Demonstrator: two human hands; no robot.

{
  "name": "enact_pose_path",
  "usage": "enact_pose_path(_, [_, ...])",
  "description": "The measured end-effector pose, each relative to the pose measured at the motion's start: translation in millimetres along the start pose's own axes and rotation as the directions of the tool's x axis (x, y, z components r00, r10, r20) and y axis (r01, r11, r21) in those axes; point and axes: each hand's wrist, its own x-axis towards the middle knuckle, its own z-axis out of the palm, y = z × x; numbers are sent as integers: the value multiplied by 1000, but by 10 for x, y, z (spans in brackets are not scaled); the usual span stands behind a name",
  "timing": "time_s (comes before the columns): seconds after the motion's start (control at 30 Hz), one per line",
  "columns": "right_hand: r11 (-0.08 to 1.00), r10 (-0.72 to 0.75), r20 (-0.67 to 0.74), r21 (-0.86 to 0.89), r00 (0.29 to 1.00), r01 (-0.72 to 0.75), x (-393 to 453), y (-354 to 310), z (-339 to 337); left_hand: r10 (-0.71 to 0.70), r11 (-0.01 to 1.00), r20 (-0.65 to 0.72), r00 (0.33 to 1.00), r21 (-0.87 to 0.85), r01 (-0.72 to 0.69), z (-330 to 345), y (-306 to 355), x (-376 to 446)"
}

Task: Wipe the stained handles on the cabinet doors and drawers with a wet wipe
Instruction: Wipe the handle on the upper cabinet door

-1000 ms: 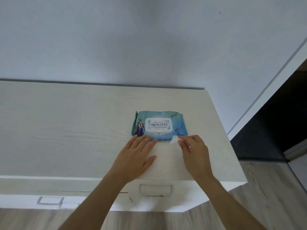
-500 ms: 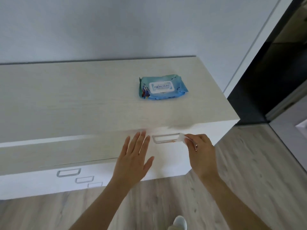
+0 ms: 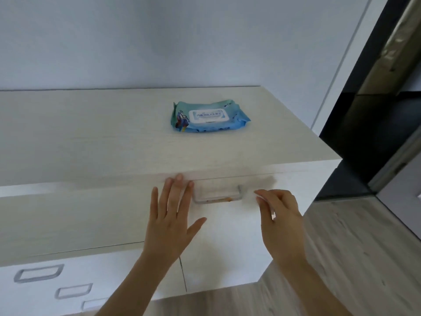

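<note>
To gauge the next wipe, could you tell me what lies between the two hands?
In the head view, the stained drawer handle sits between the left hand and right hand.

Home interior: pale wood-grain cabinet (image 3: pixel 95 133) against plain wall (image 3: pixel 159 37), wood-look plank floor (image 3: pixel 355 252), dark doorway (image 3: pixel 373 137) at right (wet-wipe pack (image 3: pixel 208 117) on top).

Lighting: soft, even, cool daylight, fairly bright; source not in frame. Wall (image 3: pixel 159 37) reads pale blue-grey, no hard glare. Shadows faint: a diffuse smudge on the drawer front beside the handle (image 3: pixel 217 194), possibly motion smear instead. Doorway (image 3: pixel 373 124) at right is dark, underexposed. Blur: both hands slightly soft, right hand (image 3: pixel 281 222) more so at the fingertips; pack of wipes (image 3: pixel 209 117) print illegible. Wide-angle distortion bends the cabinet (image 3: pixel 79 137) edges and the door frame toward the frame edges.
</note>
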Motion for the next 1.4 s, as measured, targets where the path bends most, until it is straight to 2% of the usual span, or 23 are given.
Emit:
enact_pose_path(0.13, [985,-143,-200,66,969,159,-3,269,339,-12,997,-241,970,69,30,351,-20,56])
enact_pose_path(0.27, [938,-289,-396,62,872,340,28,496,677,14,991,-426,905,126,44,613,-78,172])
enact_pose_path(0.4, [894,-334,-486,108,808,435,17,637,901,1,996,-510,860,72,42,688,-109,219])
enact_pose_path(0.53, [864,-468,-542,-115,698,490,59,687,1034,8,994,-551,835,98,55,738,-122,229])
enact_pose_path(0.63, [857,-474,-592,-141,652,495,80,679,1086,19,993,-592,805,107,56,773,-122,238])
enact_pose_path(0.73, [874,-396,-636,-40,662,485,84,619,1069,12,994,-609,793,90,55,795,-114,247])
enact_pose_path(0.83, [871,-190,-664,226,723,437,51,510,899,3,996,-609,793,70,50,799,-112,250])
enact_pose_path(0.9, [815,-6,-600,461,800,352,24,421,731,2,997,-608,794,68,49,798,-116,245])
enact_pose_path(0.97, [724,77,-490,626,868,290,12,330,619,2,996,-609,793,71,52,794,-113,242])
enact_pose_path(1.03, [688,51,-386,682,921,247,-7,251,609,2,996,-608,794,70,51,791,-105,244])
enact_pose_path(1.1, [715,4,-325,662,946,225,-22,206,656,3,996,-612,791,68,50,796,-104,243])
enact_pose_path(1.17, [726,-3,-326,649,945,226,1,192,678,0,997,-615,789,61,47,802,-102,245])
enact_pose_path(1.27, [676,26,-317,704,948,217,10,197,716,-2,997,-616,788,56,46,813,-109,249])
enact_pose_path(1.4, [701,-54,-402,636,914,322,-74,227,749,-1,997,-613,790,58,46,816,-111,256])
